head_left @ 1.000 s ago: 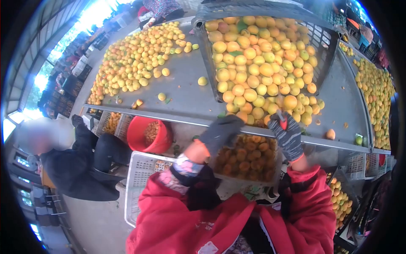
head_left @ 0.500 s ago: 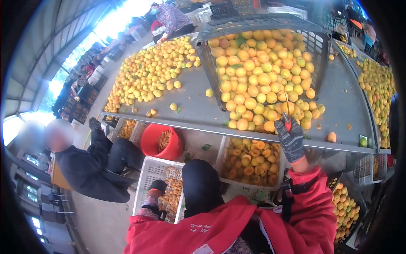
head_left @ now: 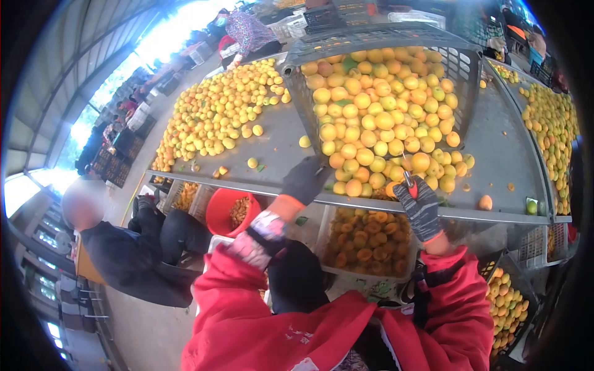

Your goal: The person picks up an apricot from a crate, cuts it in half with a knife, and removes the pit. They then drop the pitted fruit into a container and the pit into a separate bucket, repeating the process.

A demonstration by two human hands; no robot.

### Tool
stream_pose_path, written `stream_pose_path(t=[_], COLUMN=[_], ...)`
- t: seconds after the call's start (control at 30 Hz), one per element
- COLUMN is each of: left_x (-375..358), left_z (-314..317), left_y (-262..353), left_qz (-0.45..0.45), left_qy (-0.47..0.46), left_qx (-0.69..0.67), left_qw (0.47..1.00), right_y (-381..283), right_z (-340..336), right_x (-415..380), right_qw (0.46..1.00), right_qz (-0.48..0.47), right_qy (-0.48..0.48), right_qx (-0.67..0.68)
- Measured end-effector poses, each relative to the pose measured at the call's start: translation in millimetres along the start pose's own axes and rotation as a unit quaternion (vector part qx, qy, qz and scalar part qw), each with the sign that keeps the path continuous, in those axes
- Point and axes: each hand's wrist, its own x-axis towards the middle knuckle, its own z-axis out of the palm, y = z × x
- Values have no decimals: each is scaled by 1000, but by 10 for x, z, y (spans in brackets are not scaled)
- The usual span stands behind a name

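My right hand (head_left: 421, 210), in a grey striped glove, is closed around a red-handled tool (head_left: 409, 179) with a thin metal end. The tool points up at the apricots (head_left: 387, 117) spilling from a tipped grey crate (head_left: 383, 37). Over the table's front edge, left of that pile, is my left hand (head_left: 306, 179) in a dark glove with an orange cuff; its fingers are blurred, and whether they hold anything cannot be made out. Below the edge stands a crate of halved apricots (head_left: 368, 241).
A loose apricot pile (head_left: 216, 108) covers the table's left part. Below stand a red bucket (head_left: 232, 213) and a partly hidden white crate. A person in dark clothes (head_left: 133, 256) sits at the left. Another apricot crate (head_left: 507, 303) is at lower right.
My left hand has risen from the white crate to the table's front edge. My right hand has shifted slightly left, with the tool still in it.
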Motion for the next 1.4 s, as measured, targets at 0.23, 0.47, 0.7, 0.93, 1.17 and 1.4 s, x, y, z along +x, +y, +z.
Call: stream_pose_path(t=[0.23,0.47,0.7,0.93,1.17,1.4], left_x=[743,808,7,-324,-201,-237], left_z=[445,535,327,482,562,537], left_y=[446,174,512,705,582,473], left_qz=[-65,12,-120,-76,106,61], left_qy=[-117,-63,-241,-247,-153,-231], left_qx=[123,39,-771,-683,-442,-456], left_qw=[983,997,577,683,877,857], right_y=[84,-47,51,294,153,14], right_z=[-24,-18,60,13,212,300], right_x=[57,76,-5,-148,-134,-111], right_qw=[999,999,986,973,985,971], right_qz=[4,13,99,-111,-74,-99], right_qy=[8,-4,-63,-169,-110,-122], right_qx=[-51,-45,119,-115,-107,-178])
